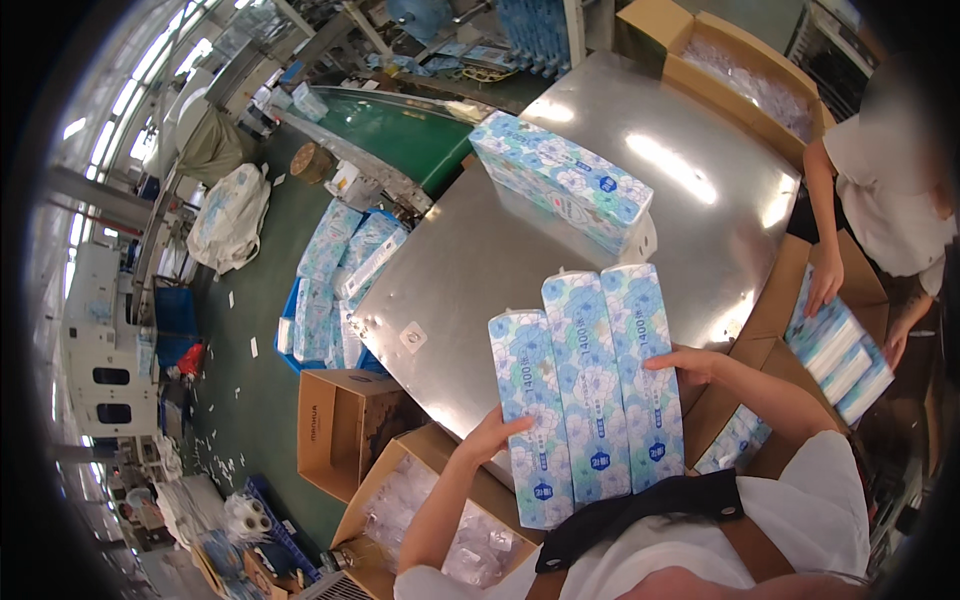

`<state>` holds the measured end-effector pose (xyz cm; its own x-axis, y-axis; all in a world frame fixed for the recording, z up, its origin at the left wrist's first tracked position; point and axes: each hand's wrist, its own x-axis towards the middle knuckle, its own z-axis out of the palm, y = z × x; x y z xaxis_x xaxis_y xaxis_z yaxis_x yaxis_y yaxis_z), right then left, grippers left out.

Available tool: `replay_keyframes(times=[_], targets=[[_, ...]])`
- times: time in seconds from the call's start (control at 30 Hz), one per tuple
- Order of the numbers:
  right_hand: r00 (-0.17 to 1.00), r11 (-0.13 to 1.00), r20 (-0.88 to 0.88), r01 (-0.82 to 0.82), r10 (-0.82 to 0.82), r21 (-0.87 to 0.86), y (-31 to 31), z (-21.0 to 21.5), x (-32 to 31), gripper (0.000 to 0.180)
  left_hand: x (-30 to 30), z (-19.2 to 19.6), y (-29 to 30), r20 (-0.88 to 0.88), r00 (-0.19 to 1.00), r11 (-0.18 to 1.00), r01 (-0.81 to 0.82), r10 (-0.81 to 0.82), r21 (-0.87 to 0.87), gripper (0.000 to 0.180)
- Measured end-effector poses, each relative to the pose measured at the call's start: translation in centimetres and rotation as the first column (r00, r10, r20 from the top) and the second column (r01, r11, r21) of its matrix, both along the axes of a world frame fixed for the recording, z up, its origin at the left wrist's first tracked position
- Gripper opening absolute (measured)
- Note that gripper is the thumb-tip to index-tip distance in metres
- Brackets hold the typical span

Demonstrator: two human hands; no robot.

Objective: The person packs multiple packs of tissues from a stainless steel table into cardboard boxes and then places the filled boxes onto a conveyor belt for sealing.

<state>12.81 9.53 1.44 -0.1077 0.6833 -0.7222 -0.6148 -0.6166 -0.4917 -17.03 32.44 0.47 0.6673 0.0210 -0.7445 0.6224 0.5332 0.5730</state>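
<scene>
Three long tissue packs (590,400) with a blue and white flower print stand side by side against my apron, pressed together between my two hands. My left hand (497,436) grips the outer side of the leftmost pack, its thumb lying over the front. On the far side of the row, my right hand (690,363) holds the rightmost pack, thumb on its front. The leftmost pack sits a little lower than the other two. Beyond them, a bigger tissue bundle (560,180) of the same print lies on the shiny metal table (430,350), touched by neither hand.
To the right, a co-worker's hands (826,280) hold tissue packs (835,350) over a cardboard box (770,370). A blue crate (290,325) of packs stands left of the table. Boxes with clear plastic sit near my left arm (445,515) and at the far right (740,75). A green conveyor (390,130) lies beyond.
</scene>
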Motion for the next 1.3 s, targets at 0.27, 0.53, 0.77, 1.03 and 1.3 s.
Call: replay_keyframes(times=[0.27, 0.53, 0.77, 1.03, 1.3], targets=[[0.987, 0.992, 0.148, 0.051, -0.068, 0.118, -0.3, 1.5, -1.3, 0.080, 1.3, 0.2, 2.8, 0.128, 0.992, 0.999, -0.017, 0.011, 0.049, 0.070], [0.503, 0.768, 0.817, -0.393, -0.281, 0.506, -5.9, 15.2, -1.1, 0.076, 0.6, 15.6, -1.4, 0.481, 0.819, 0.669, -0.169, -0.312, 0.724, 0.072], [0.290, 0.600, 0.702, -0.370, -0.651, 0.709, -20.6, 18.1, -0.1, 0.079, 1.8, 22.4, -17.6, 0.233, 0.640, -0.055, -0.396, -0.732, 0.917, 0.069], [0.332, 0.938, 0.935, -0.265, -0.128, 0.223, -29.5, 20.8, -5.6, 0.095, -3.3, 5.2, -32.0, 0.572, 0.800, 0.946, 0.015, 0.184, -0.325, 0.068], [-0.308, 0.980, 0.939, -0.071, 0.156, -0.186, -33.1, 6.0, -3.8, 0.098, 4.3, 10.0, -31.5, 0.174, 0.858, 0.805, 0.513, -0.483, -0.297, 0.067]])
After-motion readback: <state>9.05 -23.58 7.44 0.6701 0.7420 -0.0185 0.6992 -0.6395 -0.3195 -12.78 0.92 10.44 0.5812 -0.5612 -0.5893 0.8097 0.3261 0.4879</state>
